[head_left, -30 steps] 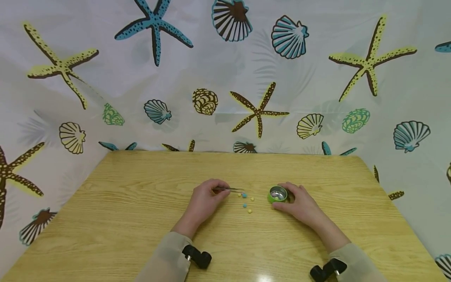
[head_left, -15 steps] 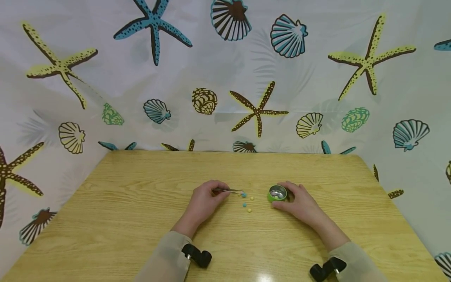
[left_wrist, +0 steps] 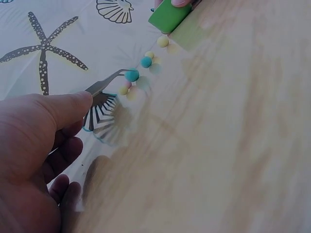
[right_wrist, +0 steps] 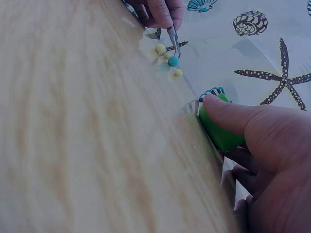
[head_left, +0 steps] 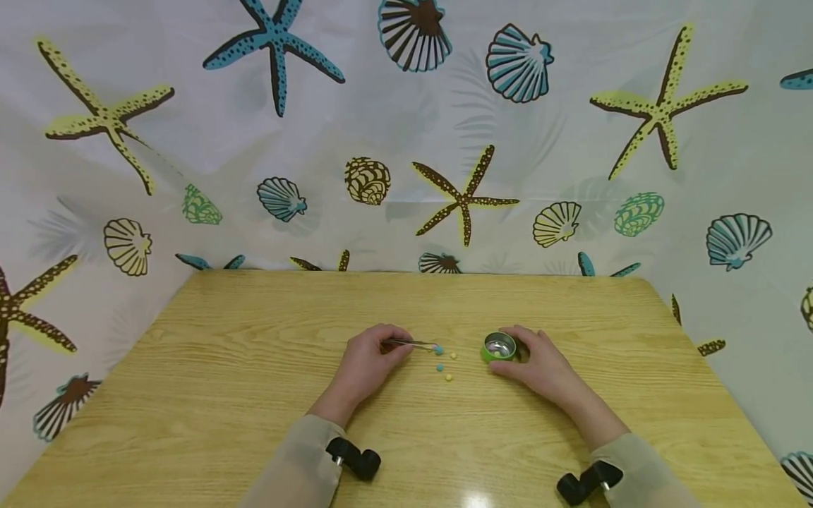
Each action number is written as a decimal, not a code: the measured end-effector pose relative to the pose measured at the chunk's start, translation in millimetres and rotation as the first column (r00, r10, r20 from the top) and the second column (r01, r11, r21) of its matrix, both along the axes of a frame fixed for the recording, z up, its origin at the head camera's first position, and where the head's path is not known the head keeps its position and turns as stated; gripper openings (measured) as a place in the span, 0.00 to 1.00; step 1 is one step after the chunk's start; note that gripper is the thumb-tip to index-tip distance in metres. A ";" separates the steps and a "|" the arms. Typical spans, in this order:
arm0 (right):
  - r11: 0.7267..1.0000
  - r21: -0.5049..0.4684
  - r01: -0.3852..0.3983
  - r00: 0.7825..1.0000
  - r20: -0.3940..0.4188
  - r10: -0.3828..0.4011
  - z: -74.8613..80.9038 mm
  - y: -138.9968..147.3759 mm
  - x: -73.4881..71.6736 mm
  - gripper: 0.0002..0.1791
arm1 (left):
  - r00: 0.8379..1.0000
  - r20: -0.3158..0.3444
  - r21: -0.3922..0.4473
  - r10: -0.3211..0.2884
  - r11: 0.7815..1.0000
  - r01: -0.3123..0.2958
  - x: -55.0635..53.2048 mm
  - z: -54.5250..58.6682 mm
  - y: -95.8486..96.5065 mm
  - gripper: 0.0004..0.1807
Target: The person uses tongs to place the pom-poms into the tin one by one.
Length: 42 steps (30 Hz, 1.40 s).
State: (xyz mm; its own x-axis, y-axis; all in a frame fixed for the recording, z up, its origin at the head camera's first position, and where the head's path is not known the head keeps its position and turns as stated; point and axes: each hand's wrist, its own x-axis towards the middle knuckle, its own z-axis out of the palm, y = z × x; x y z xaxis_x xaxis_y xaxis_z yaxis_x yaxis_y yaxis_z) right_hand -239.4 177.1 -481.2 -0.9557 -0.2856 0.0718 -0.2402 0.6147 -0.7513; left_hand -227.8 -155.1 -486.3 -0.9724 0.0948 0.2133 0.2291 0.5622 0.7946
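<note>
Slim metal tweezers (head_left: 416, 343) are pinched between the thumb and fingers of my left hand (head_left: 370, 361). Their bent tips are around a blue bead (left_wrist: 131, 75) close over the table. Beside it in the left wrist view are a yellow bead (left_wrist: 124, 91) and a bit of pink. Another blue bead (head_left: 440, 367) and two yellow beads, one nearer me (head_left: 448, 377) and one farther off (head_left: 454, 356), lie to the right. My right hand (head_left: 543, 363) grips a small green cup (head_left: 491, 356) with a shiny metal inside. Something small and yellowish shows in the cup.
The wooden table (head_left: 254, 367) carries the beads and cup. Behind and beside it hangs a white cloth (head_left: 394, 127) printed with starfish and shells. A black camera mount sits on each sleeve, left (head_left: 356, 458) and right (head_left: 591, 482).
The tweezer arms have drawn together and their tips have settled at the blue bead. My right hand stays in place with the cup, and the loose beads have not moved.
</note>
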 end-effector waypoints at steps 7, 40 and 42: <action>1.000 -0.015 -0.011 1.000 -0.004 0.011 2.7 -1.9 0.3 0.36 | 1.000 -0.001 -0.004 -0.002 1.000 0.002 -0.6 0.8 -0.7 0.05; 1.000 -0.002 0.014 0.999 0.031 -0.014 2.7 -2.7 2.9 0.38 | 1.000 -0.004 0.011 0.015 1.000 -0.015 1.1 3.5 -0.5 0.06; 1.000 -0.006 0.015 0.999 0.035 -0.015 3.5 -2.8 3.5 0.38 | 0.999 -0.023 -0.017 0.023 1.000 -0.023 0.8 3.0 -0.4 0.06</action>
State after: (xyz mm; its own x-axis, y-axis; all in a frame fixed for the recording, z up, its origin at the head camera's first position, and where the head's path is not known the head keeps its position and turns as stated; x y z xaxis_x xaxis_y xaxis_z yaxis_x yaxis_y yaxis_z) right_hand -235.8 174.3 -477.7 -0.9619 -0.2706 0.0399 -0.2041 0.6131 -0.7632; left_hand -226.9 -155.5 -483.2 -0.9693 0.0765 0.2336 0.2337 0.5812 0.7795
